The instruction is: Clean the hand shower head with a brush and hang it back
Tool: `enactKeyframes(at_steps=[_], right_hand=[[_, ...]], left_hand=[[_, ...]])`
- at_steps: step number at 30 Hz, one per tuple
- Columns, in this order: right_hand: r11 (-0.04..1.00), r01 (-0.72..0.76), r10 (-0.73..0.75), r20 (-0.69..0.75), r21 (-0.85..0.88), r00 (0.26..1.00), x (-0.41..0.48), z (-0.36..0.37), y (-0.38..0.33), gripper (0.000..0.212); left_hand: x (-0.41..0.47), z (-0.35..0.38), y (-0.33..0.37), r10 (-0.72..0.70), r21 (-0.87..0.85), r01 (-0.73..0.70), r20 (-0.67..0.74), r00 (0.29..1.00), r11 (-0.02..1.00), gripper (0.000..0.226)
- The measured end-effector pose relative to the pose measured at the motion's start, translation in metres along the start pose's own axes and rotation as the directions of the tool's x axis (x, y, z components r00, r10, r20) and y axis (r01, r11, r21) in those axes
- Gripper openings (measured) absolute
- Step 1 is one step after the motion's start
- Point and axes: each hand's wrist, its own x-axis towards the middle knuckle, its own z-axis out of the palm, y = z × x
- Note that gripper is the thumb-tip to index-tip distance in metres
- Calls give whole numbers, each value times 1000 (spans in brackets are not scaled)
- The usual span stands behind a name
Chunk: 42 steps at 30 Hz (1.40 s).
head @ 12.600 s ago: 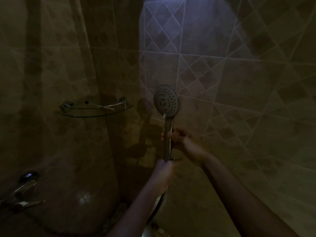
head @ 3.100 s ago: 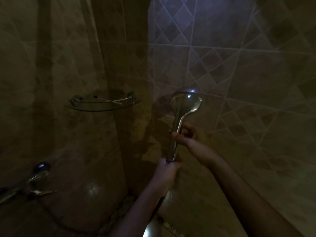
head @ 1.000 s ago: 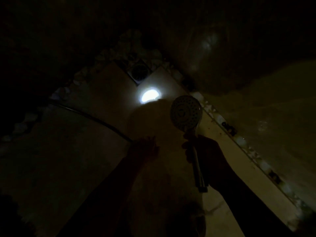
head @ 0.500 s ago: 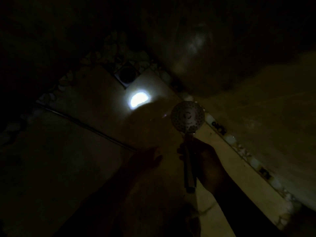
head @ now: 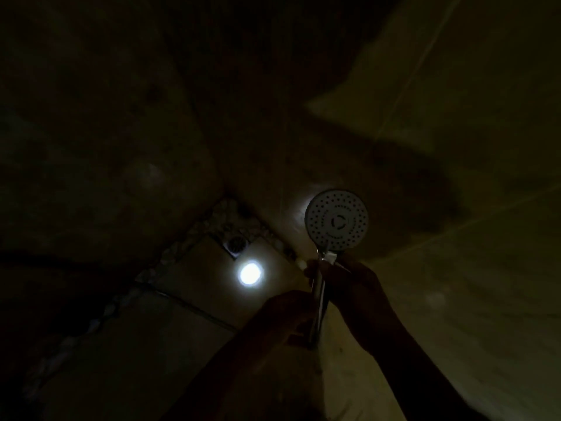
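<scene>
The scene is very dark. The hand shower head (head: 337,221) is a round pale disc with many holes, held upright with its face toward me, above the floor corner. Its chrome handle (head: 317,296) runs down between my hands. My right hand (head: 356,288) grips the handle just below the head. A small white piece (head: 329,256) shows at my right fingers; I cannot tell what it is. My left hand (head: 285,317) is closed on the lower part of the handle.
A square floor drain (head: 236,244) sits in the corner, left of the head. A bright round light reflection (head: 249,273) lies on the floor tile beside it. A pebble border (head: 170,256) edges the floor. Tiled wall rises at right.
My left hand, open and apart from the handle half a second ago, has moved right and closed on the lower handle. The head has risen toward the wall.
</scene>
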Motion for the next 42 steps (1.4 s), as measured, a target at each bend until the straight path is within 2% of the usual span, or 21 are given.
enactKeyframes(at_steps=[2, 7, 10, 12, 16, 20, 22, 25, 27, 29, 31, 35, 38, 42], right_hand=[[999, 37, -37, 41, 0, 998, -24, 4, -56, 20], [977, 199, -189, 136, -70, 973, -96, 21, -192, 24], [938, 324, -307, 144, -120, 941, -141, 28, -264, 22], [930, 354, -338, 155, -94, 928, -174, 30, -311, 24], [921, 385, -368, 199, -54, 908, -233, 32, -380, 6], [859, 498, -464, 233, -120, 855, -274, 42, -437, 9], [809, 575, -527, 280, -126, 802, -298, 52, -465, 13], [724, 666, -581, 361, -179, 729, -323, 69, -493, 14], [708, 682, -562, 440, -182, 701, -335, 84, -505, 20], [741, 648, -494, 510, -176, 704, -340, 99, -513, 31], [786, 598, -435, 546, -158, 716, -345, 121, -518, 26], [765, 630, -470, 554, -132, 687, -338, 165, -522, 24], [772, 617, -467, 525, -149, 711, -320, 199, -519, 24], [794, 586, -436, 521, -160, 734, -282, 244, -515, 15]], left_hand=[[-39, 15, 35, 87, -9, -87, 2, 996, 996, 8], [-139, 49, 137, 251, 81, -246, -53, 967, 966, 20], [-201, 70, 190, 343, 99, -338, -34, 939, 936, 13], [-247, 86, 222, 433, 132, -432, 15, 901, 892, 14], [-317, 114, 268, 569, 237, -554, 5, 822, 798, 17], [-374, 132, 305, 670, 305, -634, -19, 742, 711, 31], [-403, 136, 320, 687, 287, -658, -3, 727, 697, 35], [-443, 132, 335, 737, 297, -702, -9, 675, 647, 35], [-465, 124, 341, 775, 323, -729, -20, 632, 603, 31], [-483, 113, 345, 800, 324, -748, -49, 598, 579, 24], [-494, 96, 349, 812, 344, -753, -56, 580, 561, 26], [-507, 55, 356, 818, 408, -736, -53, 572, 541, 15], [-509, 21, 361, 819, 438, -722, -56, 572, 535, 20], [-501, -27, 371, 783, 409, -696, -79, 617, 590, 23]])
